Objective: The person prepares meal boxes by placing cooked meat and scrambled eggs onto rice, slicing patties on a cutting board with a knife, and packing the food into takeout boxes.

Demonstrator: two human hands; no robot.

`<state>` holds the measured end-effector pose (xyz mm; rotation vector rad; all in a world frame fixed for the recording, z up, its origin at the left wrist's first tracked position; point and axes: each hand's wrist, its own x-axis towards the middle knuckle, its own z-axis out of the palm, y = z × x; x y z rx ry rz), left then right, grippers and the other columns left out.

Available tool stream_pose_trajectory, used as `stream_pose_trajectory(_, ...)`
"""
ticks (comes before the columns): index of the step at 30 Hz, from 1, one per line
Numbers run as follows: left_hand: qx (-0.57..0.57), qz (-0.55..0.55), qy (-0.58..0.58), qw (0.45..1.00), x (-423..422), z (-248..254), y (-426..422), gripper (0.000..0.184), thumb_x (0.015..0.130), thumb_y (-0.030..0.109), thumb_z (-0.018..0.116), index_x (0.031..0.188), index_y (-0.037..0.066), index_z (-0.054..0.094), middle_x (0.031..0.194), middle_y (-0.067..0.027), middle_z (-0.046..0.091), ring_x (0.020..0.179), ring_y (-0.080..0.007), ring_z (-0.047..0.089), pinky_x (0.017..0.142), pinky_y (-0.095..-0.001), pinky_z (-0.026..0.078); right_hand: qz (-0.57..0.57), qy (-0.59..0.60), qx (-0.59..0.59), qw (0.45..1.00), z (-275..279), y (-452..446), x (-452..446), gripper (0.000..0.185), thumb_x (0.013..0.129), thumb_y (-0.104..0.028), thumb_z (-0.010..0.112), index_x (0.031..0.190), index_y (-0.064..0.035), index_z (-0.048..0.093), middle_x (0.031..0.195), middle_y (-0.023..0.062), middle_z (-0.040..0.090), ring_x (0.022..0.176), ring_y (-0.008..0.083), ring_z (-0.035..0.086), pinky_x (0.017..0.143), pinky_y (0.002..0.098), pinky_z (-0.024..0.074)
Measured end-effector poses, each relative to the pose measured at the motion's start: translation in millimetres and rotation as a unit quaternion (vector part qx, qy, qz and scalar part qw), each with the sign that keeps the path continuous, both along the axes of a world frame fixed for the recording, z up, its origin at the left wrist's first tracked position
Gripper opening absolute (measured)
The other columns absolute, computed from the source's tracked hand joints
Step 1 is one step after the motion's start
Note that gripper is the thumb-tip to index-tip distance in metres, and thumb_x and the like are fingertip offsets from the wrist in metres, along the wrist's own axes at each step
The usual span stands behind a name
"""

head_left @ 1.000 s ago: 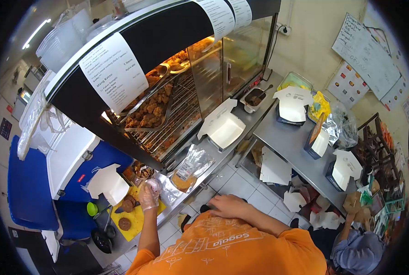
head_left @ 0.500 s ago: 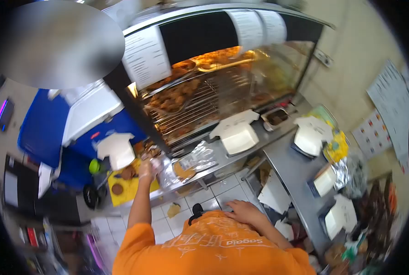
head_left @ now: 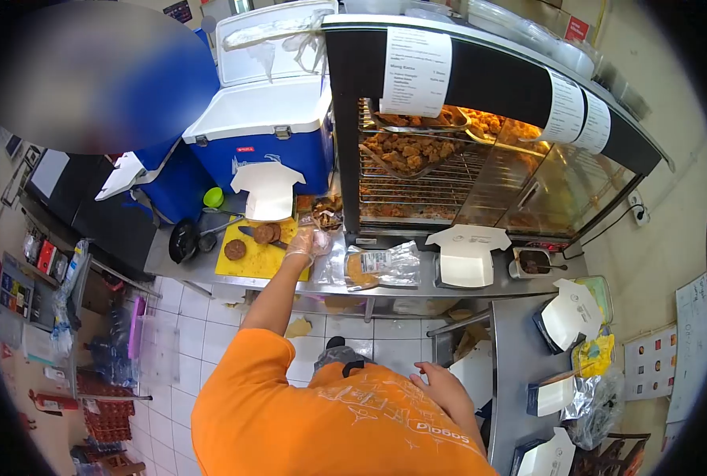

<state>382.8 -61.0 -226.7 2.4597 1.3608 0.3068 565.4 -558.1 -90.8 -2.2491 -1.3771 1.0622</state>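
Observation:
My left hand (head_left: 299, 244), in a clear plastic glove, reaches over the right edge of a yellow cutting board (head_left: 242, 258). Its fingers are curled against a pale, pinkish plastic packet (head_left: 320, 242); the glove and wrapping hide the exact hold. On the board lie a dark round patty (head_left: 234, 250), more brown patties (head_left: 267, 232) and a knife (head_left: 247, 231). Right of this hand, an orange-brown food piece (head_left: 363, 268) rests in a silver-clear plastic pouch (head_left: 393, 262). My right hand (head_left: 442, 387), bare and empty, hangs beside my shirt with its fingers apart.
An open white takeaway box (head_left: 268, 205) stands behind the board, another box (head_left: 466, 266) farther right. A heated display case (head_left: 448, 166) holds fried food. Blue coolers (head_left: 278, 155) stand left of it. More boxes (head_left: 567, 321) line the right-hand table (head_left: 512, 333).
The view has turned, so the counter sits differently in the picture. My left hand stays by the packet at the board's right edge. My right hand's fingers have shifted beside my shirt.

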Motion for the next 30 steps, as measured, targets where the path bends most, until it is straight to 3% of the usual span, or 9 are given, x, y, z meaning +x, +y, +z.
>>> stream_pose_trajectory(5,0.019,-0.069,0.116,0.991,-2.2,-20.1,7.8,0.027,0.09,0.026,0.066,0.105,0.004,0.069,0.114,-0.0229,0.07,0.099,-0.0414,0.07,0.087,-0.0448,0.058,0.023,-0.02,0.01,0.999,-4.5,35.8,-3.7,0.049,0.097,-0.042,0.061,0.13,-0.0062,0.062,0.124,0.0187,0.067,0.111,0.0359,0.066,0.095,0.0436,0.0527)
stream_pose_trajectory(11,-0.022,-0.27,0.103,0.957,-29.9,114.2,-27.6,0.042,0.09,0.035,0.068,0.125,0.013,0.063,0.112,-0.0201,0.07,0.102,-0.0386,0.068,0.09,-0.0448,0.056,-0.028,0.028,-0.026,0.999,-25.0,112.7,-24.3,0.049,0.096,-0.04,0.062,0.131,-0.0055,0.062,0.12,0.0187,0.069,0.103,0.034,0.069,0.089,0.042,0.0539)
stream_pose_trajectory(12,-0.007,-0.331,0.049,0.942,-43.6,77.5,-4.3,0.039,0.092,0.039,0.066,0.125,0.017,0.065,0.118,-0.0183,0.068,0.102,-0.038,0.068,0.091,-0.0434,0.055,-0.03,0.037,-0.025,0.999,-27.3,134.4,-28.4,0.049,0.096,-0.04,0.063,0.131,-0.0054,0.062,0.12,0.0187,0.069,0.099,0.0336,0.07,0.088,0.0416,0.0541)
stream_pose_trajectory(14,-0.072,-0.344,-0.07,0.933,-49.6,162.3,33.7,0.034,0.094,0.036,0.064,0.12,0.014,0.066,0.118,-0.017,0.069,0.1,-0.0368,0.067,0.089,-0.0434,0.054,-0.045,0.036,-0.022,0.998,-34.6,161.0,-37.9,0.048,0.095,-0.039,0.064,0.13,-0.0053,0.063,0.117,0.0184,0.07,0.091,0.0328,0.071,0.085,0.0413,0.0548)
stream_pose_trajectory(20,0.228,-0.095,-0.256,0.935,-59.1,335.7,259.0,0.024,0.096,0.026,0.061,0.106,0.004,0.064,0.101,-0.0223,0.067,0.097,-0.0378,0.066,0.083,-0.0441,0.053,-0.099,0.018,-0.047,0.994,-26.5,212.0,-65.9,0.045,0.095,-0.036,0.066,0.127,-0.0037,0.064,0.109,0.0182,0.073,0.083,0.0335,0.072,0.079,0.0418,0.0559)
stream_pose_trajectory(22,0.203,-0.085,-0.016,0.975,-32.7,358.8,325.0,0.021,0.096,0.023,0.06,0.101,0.003,0.064,0.104,-0.0212,0.069,0.098,-0.0362,0.067,0.083,-0.0453,0.053,-0.112,-0.012,-0.043,0.993,-49.8,201.0,-68.6,0.044,0.096,-0.038,0.063,0.126,-0.0049,0.065,0.111,0.0184,0.072,0.085,0.0339,0.073,0.08,0.0421,0.0557)
stream_pose_trajectory(24,0.225,-0.118,0.235,0.938,-4.3,267.0,470.6,0.03,0.097,0.029,0.06,0.116,0.007,0.066,0.111,-0.0165,0.071,0.101,-0.0362,0.068,0.085,-0.0481,0.053,-0.116,-0.037,-0.009,0.993,-99.0,174.1,-65.6,0.044,0.099,-0.038,0.06,0.127,-0.0053,0.064,0.114,0.0201,0.071,0.089,0.0349,0.072,0.081,0.0419,0.0554)
stream_pose_trajectory(26,0.051,-0.192,0.442,0.875,-22.3,212.9,557.9,0.051,0.094,0.039,0.063,0.138,0.014,0.059,0.12,-0.0146,0.07,0.107,-0.0375,0.067,0.092,-0.0526,0.051,-0.416,0.258,-0.005,0.872,-105.9,149.3,-75.7,0.061,0.088,-0.042,0.076,0.133,-0.0032,0.062,0.127,0.0235,0.067,0.094,0.0337,0.072,0.093,0.044,0.0533)
stream_pose_trajectory(30,-0.196,-0.206,0.447,0.849,-30.9,176.9,555.5,0.054,0.097,0.043,0.058,0.144,0.016,0.052,0.131,-0.016,0.06,0.117,-0.0379,0.059,0.099,-0.053,0.046,-0.425,0.217,-0.076,0.876,-96.2,182.3,-89.4,0.058,0.09,-0.042,0.073,0.133,-0.0036,0.062,0.126,0.0228,0.067,0.094,0.0334,0.071,0.091,0.0433,0.0535)
